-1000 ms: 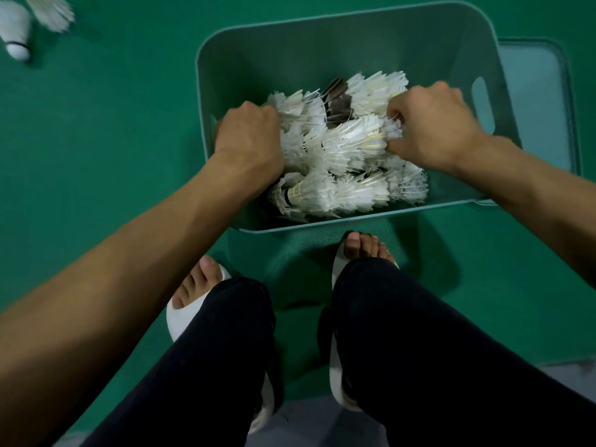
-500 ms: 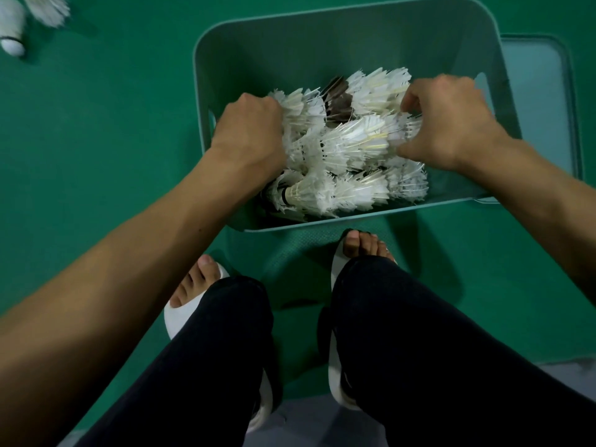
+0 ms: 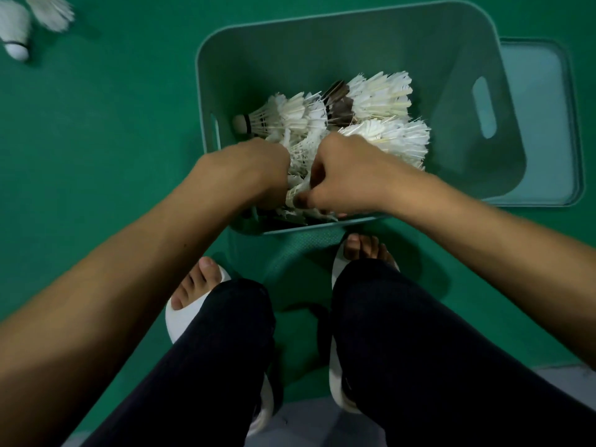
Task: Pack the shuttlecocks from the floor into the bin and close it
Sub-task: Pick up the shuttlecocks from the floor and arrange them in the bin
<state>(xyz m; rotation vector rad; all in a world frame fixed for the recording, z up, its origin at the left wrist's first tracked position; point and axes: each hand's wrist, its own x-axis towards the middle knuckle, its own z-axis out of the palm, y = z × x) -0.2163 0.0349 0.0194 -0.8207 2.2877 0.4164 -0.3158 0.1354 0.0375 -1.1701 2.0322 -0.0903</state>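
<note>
The grey-green bin (image 3: 354, 43) stands open on the green floor (image 3: 96, 156), just beyond the person's feet in white slippers (image 3: 190, 317). The shuttlecocks (image 3: 380, 98) lie heaped in its near half, mostly white feathers with a dark one among them and one cork pointing toward the bin's left wall. Both hands are down in the pile at the near wall, close together. The left hand (image 3: 254, 169) has its fingers curled tight into the feathers, and the right hand (image 3: 342, 175) pinches a white feather skirt between thumb and bent fingers. The lid (image 3: 541, 124) lies flat on the floor at the bin's right side, partly hidden by it. Two loose shuttlecocks (image 3: 14, 30) lie on the floor, well apart from the bin at the far left
</note>
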